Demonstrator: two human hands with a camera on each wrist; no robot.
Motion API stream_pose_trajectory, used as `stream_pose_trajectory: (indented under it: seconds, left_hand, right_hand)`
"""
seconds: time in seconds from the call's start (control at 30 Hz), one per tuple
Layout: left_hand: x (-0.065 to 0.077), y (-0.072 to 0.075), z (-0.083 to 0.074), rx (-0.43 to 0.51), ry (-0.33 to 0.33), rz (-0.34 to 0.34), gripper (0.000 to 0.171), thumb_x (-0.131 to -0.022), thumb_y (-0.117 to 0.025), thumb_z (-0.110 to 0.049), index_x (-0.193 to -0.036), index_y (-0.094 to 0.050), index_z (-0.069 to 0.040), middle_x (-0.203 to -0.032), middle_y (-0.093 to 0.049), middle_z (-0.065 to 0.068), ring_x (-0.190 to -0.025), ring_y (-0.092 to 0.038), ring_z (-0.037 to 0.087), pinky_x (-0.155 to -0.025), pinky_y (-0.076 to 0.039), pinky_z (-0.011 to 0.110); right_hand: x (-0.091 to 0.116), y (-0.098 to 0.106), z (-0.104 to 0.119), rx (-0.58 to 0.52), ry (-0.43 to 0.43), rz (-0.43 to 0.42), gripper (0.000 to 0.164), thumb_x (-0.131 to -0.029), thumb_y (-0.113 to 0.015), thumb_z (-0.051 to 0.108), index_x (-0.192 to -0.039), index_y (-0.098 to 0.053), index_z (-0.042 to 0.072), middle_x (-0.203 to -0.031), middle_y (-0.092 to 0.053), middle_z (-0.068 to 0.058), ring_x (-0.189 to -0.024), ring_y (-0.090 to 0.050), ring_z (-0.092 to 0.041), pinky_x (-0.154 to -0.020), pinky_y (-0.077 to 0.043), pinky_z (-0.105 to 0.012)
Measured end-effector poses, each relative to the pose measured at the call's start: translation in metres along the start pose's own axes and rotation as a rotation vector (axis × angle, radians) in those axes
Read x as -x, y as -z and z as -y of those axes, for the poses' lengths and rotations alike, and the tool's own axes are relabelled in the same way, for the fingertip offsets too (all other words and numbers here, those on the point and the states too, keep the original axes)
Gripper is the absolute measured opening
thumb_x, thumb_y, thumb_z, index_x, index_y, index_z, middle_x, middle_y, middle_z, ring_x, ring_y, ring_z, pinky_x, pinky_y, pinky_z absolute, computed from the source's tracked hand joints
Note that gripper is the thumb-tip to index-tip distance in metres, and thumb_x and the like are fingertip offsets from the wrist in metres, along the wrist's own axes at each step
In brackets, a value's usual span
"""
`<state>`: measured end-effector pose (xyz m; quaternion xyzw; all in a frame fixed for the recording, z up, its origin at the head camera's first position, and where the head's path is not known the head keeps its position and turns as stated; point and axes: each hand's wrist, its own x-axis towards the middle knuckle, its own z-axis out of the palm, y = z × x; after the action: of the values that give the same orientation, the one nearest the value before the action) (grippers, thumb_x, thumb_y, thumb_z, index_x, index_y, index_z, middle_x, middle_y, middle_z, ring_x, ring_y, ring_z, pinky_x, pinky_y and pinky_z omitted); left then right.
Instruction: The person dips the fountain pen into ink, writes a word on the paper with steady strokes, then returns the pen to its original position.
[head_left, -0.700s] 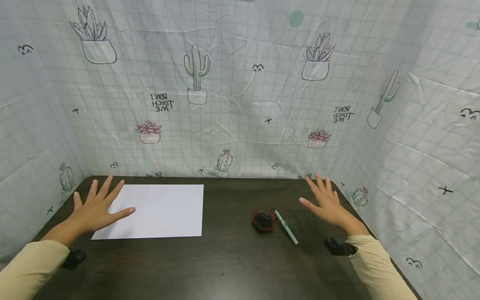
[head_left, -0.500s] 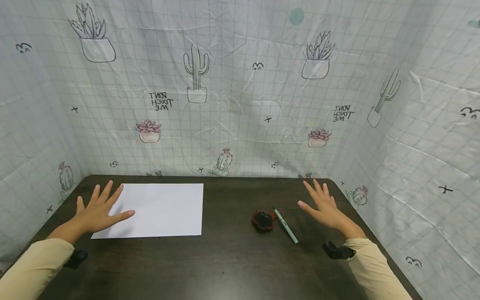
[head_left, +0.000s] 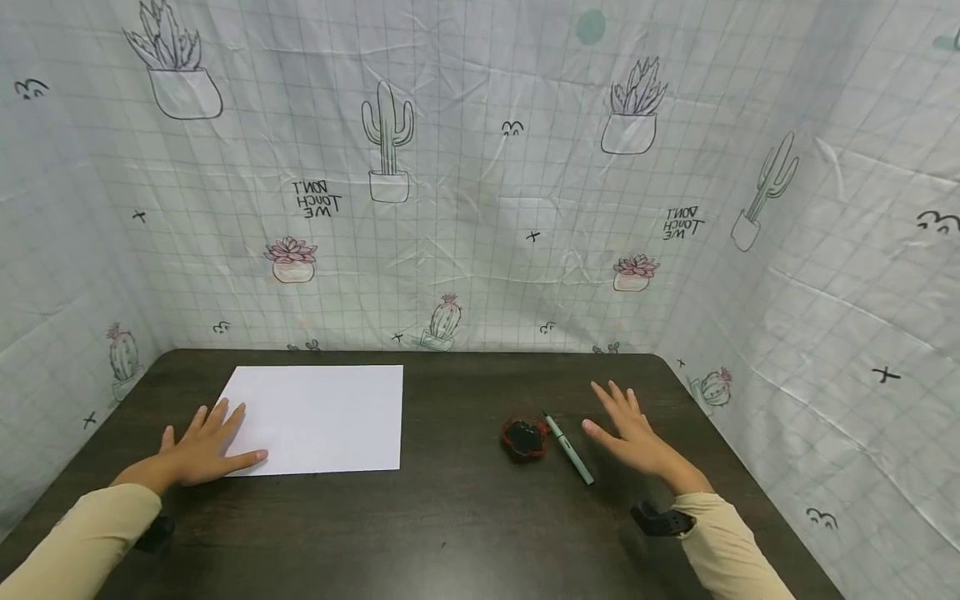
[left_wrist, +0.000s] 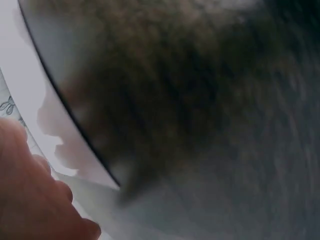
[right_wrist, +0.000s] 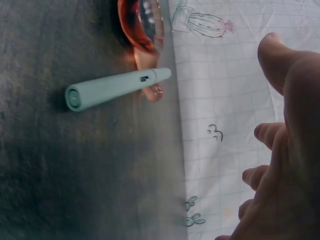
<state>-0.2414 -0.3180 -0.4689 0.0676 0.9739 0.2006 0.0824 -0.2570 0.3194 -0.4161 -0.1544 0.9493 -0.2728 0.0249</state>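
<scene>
Left hand [head_left: 197,454] spread flat, fingertips on white paper [head_left: 318,419], right hand [head_left: 630,435] spread wide beside green pen [head_left: 568,451], dark table [head_left: 465,517], cactus-print curtain [head_left: 480,192] behind.

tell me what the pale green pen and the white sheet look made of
Pale green pen: probably plastic, matte, with a smooth, evenly coloured barrel and moulded round end cap. White sheet: likely paper, matte, thin and lying flat on the dark table with crisp straight edges.

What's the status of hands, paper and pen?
Left hand open, fingers on white paper sheet. Right hand open beside pale green pen. Nothing between.
</scene>
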Motion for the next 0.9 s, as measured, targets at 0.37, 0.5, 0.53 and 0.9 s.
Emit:
stream_pose_trajectory:
  seconds: [0.37, 0.5, 0.53, 0.9]
  left_hand:
    - [-0.009, -0.011, 0.013, 0.011, 0.002, 0.059, 0.106, -0.083, -0.051, -0.071, -0.154, -0.005, -0.008, -0.157, 0.008, 0.027, -0.137, 0.009, 0.056, -0.091, 0.015, 0.079]
    - [-0.007, -0.008, 0.007, 0.006, 0.007, 0.062, 0.105, -0.083, -0.053, -0.069, -0.153, -0.008, -0.004, -0.156, 0.006, 0.029, -0.137, 0.007, 0.057, -0.091, 0.013, 0.079]
    - [-0.005, -0.006, 0.005, 0.004, 0.005, 0.062, 0.104, -0.084, -0.053, -0.068, -0.153, -0.009, -0.003, -0.155, 0.005, 0.029, -0.137, 0.007, 0.057, -0.091, 0.013, 0.08]
    - [-0.005, -0.009, 0.007, 0.017, -0.006, 0.045, 0.102, -0.085, -0.053, -0.066, -0.153, -0.007, -0.006, -0.156, 0.006, 0.028, -0.137, 0.008, 0.057, -0.09, 0.014, 0.08]
  right_hand:
    - [0.002, -0.011, -0.001, -0.036, -0.013, 0.031, 0.072, -0.1, -0.045, 0.042, -0.155, -0.009, 0.013, -0.158, 0.007, -0.026, -0.139, 0.017, -0.053, -0.096, 0.0, -0.08]
    - [0.003, -0.014, -0.002, -0.099, -0.011, 0.066, 0.072, -0.101, -0.045, 0.042, -0.156, -0.007, 0.015, -0.158, 0.008, -0.025, -0.139, 0.019, -0.052, -0.094, -0.002, -0.081]
    - [0.003, -0.015, -0.002, -0.118, -0.01, 0.077, 0.072, -0.101, -0.044, 0.042, -0.156, -0.006, 0.015, -0.158, 0.008, -0.024, -0.139, 0.018, -0.051, -0.095, -0.002, -0.081]
    - [0.0, -0.022, -0.007, -0.436, -0.005, 0.141, 0.06, -0.106, -0.031, 0.034, -0.153, -0.012, 0.002, -0.154, -0.018, -0.029, -0.139, -0.021, -0.048, -0.106, -0.028, -0.062]
